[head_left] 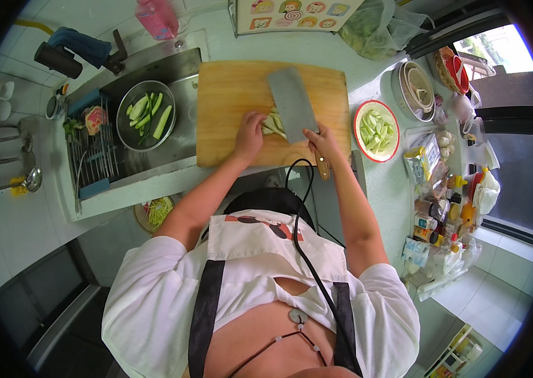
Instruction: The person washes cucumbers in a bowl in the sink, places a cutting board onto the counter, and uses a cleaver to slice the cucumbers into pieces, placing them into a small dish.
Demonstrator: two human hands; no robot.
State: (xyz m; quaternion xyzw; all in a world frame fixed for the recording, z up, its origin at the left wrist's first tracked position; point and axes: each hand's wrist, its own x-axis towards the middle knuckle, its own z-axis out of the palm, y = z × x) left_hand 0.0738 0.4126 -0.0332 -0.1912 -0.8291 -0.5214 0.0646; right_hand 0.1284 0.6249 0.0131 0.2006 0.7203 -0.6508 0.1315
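Note:
A broad cleaver [293, 101] lies nearly flat over the wooden cutting board [228, 82], its blade pointing away from me. My right hand [323, 142] grips it where the blade meets the wooden handle. Against the blade's left edge is a small heap of pale green vegetable slices [272, 123]. The fingers of my left hand [252, 133] are bunched against the heap's left side; part of the heap may be hidden under the blade. Right of the board, a red-rimmed bowl [395, 140] holds more of the slices [376, 129].
In the sink [184, 94] at left, a metal bowl [129, 142] contains long peeled green vegetables [162, 121], beside a dish rack [104, 165]. Stacked strainers [414, 88], bagged food and bottles line the right counter. A picture-covered board [291, 16] stands behind. A black cable [307, 258] hangs down my front.

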